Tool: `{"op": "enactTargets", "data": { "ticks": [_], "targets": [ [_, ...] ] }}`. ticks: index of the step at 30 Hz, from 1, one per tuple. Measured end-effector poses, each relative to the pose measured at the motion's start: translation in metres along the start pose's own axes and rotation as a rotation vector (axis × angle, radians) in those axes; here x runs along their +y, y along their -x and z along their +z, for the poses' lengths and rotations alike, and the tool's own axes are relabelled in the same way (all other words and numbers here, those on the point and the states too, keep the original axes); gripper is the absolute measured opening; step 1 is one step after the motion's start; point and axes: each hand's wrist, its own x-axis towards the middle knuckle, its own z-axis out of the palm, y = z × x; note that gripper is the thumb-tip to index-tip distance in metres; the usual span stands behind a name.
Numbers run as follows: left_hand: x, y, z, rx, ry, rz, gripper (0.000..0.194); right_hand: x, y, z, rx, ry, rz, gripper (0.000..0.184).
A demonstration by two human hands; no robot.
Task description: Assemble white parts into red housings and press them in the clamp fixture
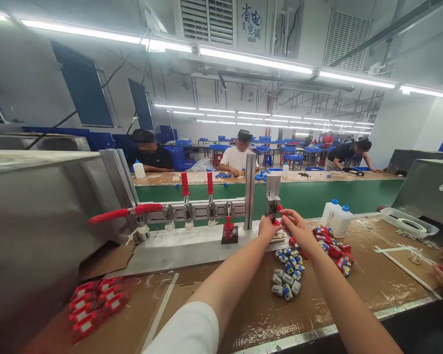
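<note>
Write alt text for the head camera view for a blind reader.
Left hand and right hand meet at a metal clamp above a brown workbench. Red parts and small blue-and-white parts lie nearby; red-handled clamps line up to the left, people work beyond.

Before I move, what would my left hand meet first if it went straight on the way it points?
Probably the small upright metal clamp, which stands right in front of your left hand. They look close, maybe already touching, but depth is hard to judge here.
</note>
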Motion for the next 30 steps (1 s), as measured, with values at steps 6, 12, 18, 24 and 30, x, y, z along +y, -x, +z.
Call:
{"op": "enactTargets", "data": {
  "ticks": [6,12,18,24,30],
  "targets": [
    [-0.004,-0.008,-0.005,-0.040,-0.049,0.021,0.036,0.012,0.007,-0.011,-0.008,0.051,0.013,0.054],
    [-0.004,-0.008,-0.008,-0.055,-0.069,0.019,0.038,0.023,0.010,-0.015,0.012,0.045,0.038,0.051],
    [-0.005,-0.007,-0.009,-0.050,-0.091,0.013,0.040,0.022,0.008,-0.010,0.032,0.063,-0.004,0.049],
    [-0.007,-0.011,-0.008,-0.058,-0.106,0.022,0.035,0.033,0.011,-0.006,0.013,0.116,0.017,0.048],
    [-0.008,-0.015,-0.007,-0.060,-0.120,0.024,0.036,0.021,0.012,-0.004,0.043,0.178,-0.025,0.044]
  ]
}}
